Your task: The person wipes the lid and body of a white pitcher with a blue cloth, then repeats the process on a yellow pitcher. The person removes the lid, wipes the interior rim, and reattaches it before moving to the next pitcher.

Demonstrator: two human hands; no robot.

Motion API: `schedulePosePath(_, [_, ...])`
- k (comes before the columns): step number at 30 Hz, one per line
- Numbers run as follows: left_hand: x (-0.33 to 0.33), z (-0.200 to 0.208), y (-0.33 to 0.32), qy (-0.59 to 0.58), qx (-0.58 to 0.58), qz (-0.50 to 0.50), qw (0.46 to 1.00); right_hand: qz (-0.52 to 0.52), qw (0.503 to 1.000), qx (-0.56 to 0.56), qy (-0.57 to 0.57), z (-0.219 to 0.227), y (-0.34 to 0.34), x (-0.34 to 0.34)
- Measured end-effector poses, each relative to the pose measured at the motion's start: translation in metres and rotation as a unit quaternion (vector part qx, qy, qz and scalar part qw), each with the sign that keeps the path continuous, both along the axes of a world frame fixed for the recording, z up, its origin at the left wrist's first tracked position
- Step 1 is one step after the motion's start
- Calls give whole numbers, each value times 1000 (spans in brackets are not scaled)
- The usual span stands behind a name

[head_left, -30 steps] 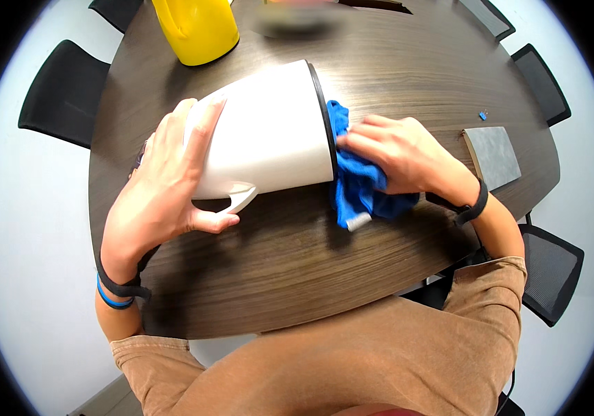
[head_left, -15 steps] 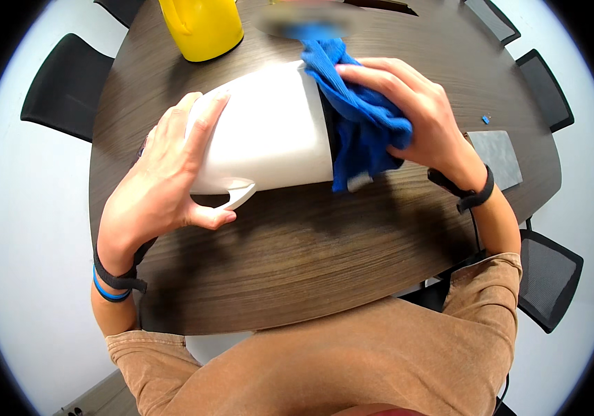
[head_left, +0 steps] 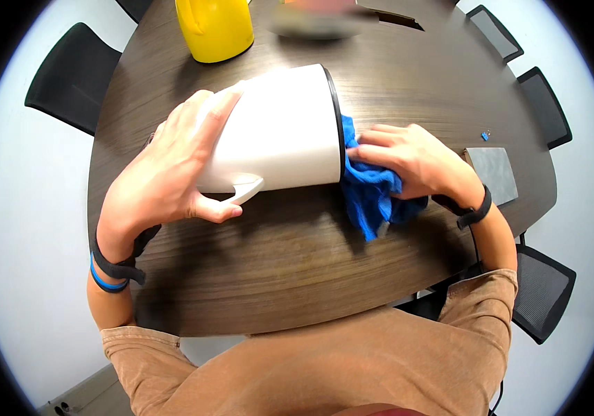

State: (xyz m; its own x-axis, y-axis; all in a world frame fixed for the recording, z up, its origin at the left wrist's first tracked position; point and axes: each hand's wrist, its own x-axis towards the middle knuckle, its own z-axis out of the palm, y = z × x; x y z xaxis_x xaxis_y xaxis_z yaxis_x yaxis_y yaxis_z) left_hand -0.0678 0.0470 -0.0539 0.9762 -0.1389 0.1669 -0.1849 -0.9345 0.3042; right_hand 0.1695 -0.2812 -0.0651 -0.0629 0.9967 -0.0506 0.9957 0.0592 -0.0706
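A white jug (head_left: 283,132) with a small handle (head_left: 247,187) is tipped on its side above the brown table, its black-rimmed end turned right. My left hand (head_left: 172,156) is closed around its left part, thumb beside the handle and fingers over the top. Whether the jug rests on the table I cannot tell. My right hand (head_left: 408,156) grips a bunched blue cloth (head_left: 373,191) and presses it at the black-rimmed end. Part of the cloth hangs down below my fingers, and the face of that end is hidden from view.
A yellow jug (head_left: 217,31) stands at the far left of the wood-grain table (head_left: 297,277). Behind the white jug is a blurred round object (head_left: 318,28). At right lie a grey flat square (head_left: 494,173) and a tiny blue piece (head_left: 485,136). Black chairs (head_left: 68,76) surround the table.
My right hand and the cloth have moved down toward me along the jug's end, uncovering the upper black rim. My left hand keeps its hold while the jug shifts slightly right.
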Motion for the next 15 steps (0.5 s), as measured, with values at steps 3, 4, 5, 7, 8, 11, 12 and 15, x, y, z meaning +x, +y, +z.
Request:
schedulePosePath(3, [1,0,2,-2,11,-9,1000,53,994,89,39,12,-8,1])
schedulePosePath(4, [1,-1,2,-8,8,-7,1000,67,990,116,51,16,-9,1])
schedulePosePath(5, [0,-1,2,-11,6,-7,1000,71,975,206,45,16,-8,2])
schedulePosePath(7, [0,-3,2,-14,6,-9,1000,81,944,320,0,15,0,8])
schedulePosePath(8, [-1,-4,4,-15,8,-11,1000,88,922,377,-20,18,5,11])
schedulePosePath(11, [-4,1,0,-1,41,-10,999,27,918,394,37,24,18,17])
schedulePosePath(12, [-5,3,-2,7,57,-8,998,14,926,377,15,26,24,18])
schedulePosePath(15, [-7,-4,2,-24,21,-6,999,-58,951,297,71,13,39,21])
